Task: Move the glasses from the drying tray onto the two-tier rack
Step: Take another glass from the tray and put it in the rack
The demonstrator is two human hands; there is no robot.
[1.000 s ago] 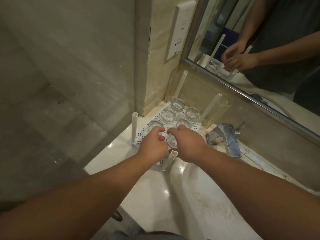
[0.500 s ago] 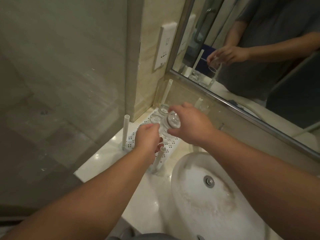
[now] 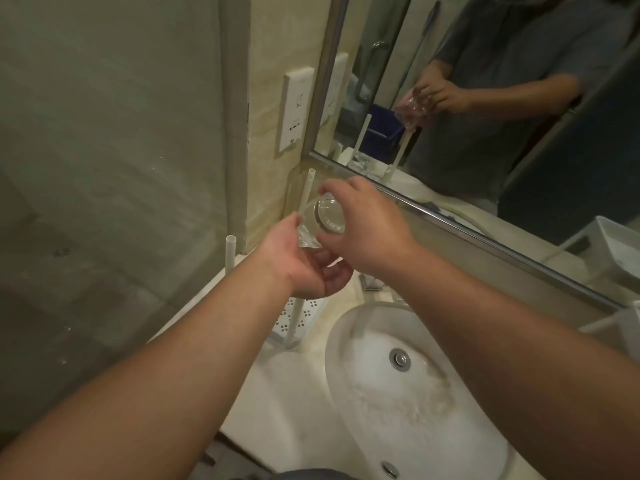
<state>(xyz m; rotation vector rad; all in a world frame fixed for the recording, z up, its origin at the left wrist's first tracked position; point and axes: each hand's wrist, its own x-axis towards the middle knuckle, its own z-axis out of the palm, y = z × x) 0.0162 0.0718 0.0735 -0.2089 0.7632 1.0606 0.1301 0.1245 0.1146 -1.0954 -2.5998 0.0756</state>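
Up it comes: the glass (image 3: 323,220) has left the drying tray (image 3: 294,320) and now sits high above it, right hand (image 3: 367,233) gripping its base, left hand (image 3: 304,265) cupping its rim, rack trip pending.

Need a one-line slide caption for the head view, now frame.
Both hands, right hand and left hand, hold a clear glass above the perforated drying tray, beside the sink.
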